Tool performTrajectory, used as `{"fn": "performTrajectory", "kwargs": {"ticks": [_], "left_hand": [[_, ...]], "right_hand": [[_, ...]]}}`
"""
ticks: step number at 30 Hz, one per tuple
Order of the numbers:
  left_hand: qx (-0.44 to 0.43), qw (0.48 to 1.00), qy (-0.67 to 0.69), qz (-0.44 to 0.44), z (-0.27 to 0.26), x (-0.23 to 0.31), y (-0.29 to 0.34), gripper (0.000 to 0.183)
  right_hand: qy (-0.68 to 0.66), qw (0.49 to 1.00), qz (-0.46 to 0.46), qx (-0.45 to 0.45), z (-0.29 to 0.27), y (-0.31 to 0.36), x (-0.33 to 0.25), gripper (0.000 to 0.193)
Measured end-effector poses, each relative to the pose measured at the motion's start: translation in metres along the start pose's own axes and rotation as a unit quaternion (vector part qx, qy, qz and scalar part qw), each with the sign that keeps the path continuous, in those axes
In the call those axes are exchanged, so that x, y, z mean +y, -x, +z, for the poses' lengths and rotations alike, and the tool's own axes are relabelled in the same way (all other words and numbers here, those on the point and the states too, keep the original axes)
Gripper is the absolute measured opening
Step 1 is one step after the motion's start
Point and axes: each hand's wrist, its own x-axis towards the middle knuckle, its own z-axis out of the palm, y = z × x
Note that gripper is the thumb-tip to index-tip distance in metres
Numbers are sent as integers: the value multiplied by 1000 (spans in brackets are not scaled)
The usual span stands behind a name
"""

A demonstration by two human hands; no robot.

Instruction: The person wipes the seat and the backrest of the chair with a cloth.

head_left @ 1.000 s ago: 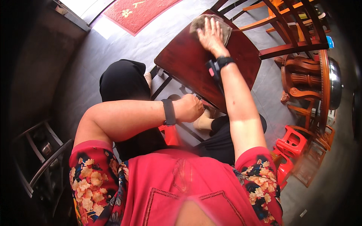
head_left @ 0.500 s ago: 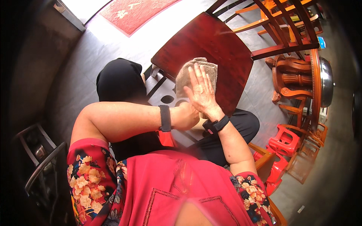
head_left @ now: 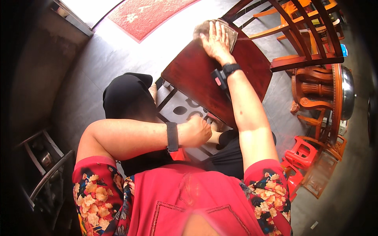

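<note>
A dark red wooden chair (head_left: 189, 69) stands before me, its slatted backrest to the right. My right hand (head_left: 217, 43) lies flat with fingers spread over a folded greyish-beige cloth (head_left: 202, 29), pressing it on the far part of the seat. Part of the cloth juts past the seat's edge. My left hand (head_left: 195, 131) is closed near my lap, on the near side of the seat. Its curled fingers face away, so anything inside them is hidden. Black straps with a small device circle my right wrist; another black strap is on my left.
Red plastic stools (head_left: 301, 151) stand at the right. Beyond the chair are a carved wooden table (head_left: 336, 102) with a shiny metal lid and orange wooden chairs (head_left: 291, 19). A red mat (head_left: 141, 17) lies at the far left. A dark metal-framed object (head_left: 49, 173) is at the lower left.
My right hand has slid the cloth away from me, from the seat's near-middle to its far edge, and that arm is now stretched out. My left hand stays closed by my lap.
</note>
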Motion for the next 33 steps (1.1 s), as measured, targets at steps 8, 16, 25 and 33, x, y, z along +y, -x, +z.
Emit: {"fn": "performTrajectory", "kwargs": {"ticks": [8,16,25,33], "left_hand": [[-22,1000,4,-16,6,-9,-5,11],[-9,1000,25,-6,19,-12,-16,10],[-78,987,137,45,10,-3,-13,28],[-77,996,11,-33,31,-24,-13,18]], "right_hand": [[-21,999,40,-31,4,-28,2,78],[-25,999,-47,13,2,83,-54,74],[-44,989,-140,21,-27,176,-64,67],[-35,998,55,-23,-69,267,35,68]]}}
